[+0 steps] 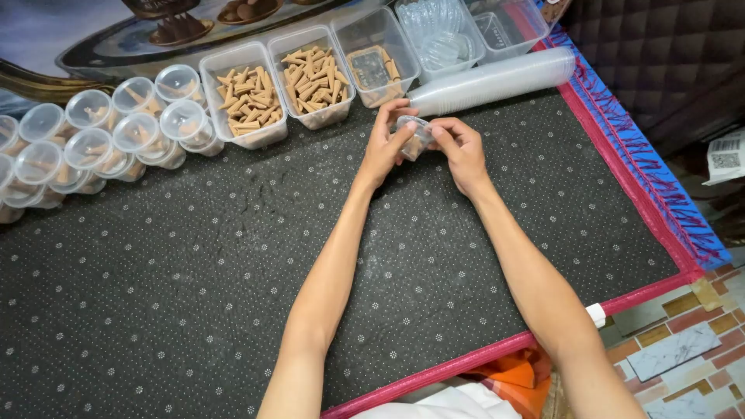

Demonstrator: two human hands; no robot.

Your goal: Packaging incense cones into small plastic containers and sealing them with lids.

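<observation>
Both my hands meet over the far middle of a dark dotted mat (194,279). Between them is a small clear plastic cup (417,138) with tan pieces inside. My left hand (386,143) grips its left side, fingers curled over the rim. My right hand (462,151) holds its right side with thumb and fingers. Just beyond the hands lie two clear rectangular tubs of tan incense cones (247,101) (314,77) and a third tub (375,62) holding a few items.
Several lidded clear cups (93,143) with cones are clustered at the far left. A long stack of empty cups (497,77) lies on its side at the far right, behind it tubs of clear lids (438,31). The mat's red-and-blue edge (644,163) borders a tiled floor (683,341).
</observation>
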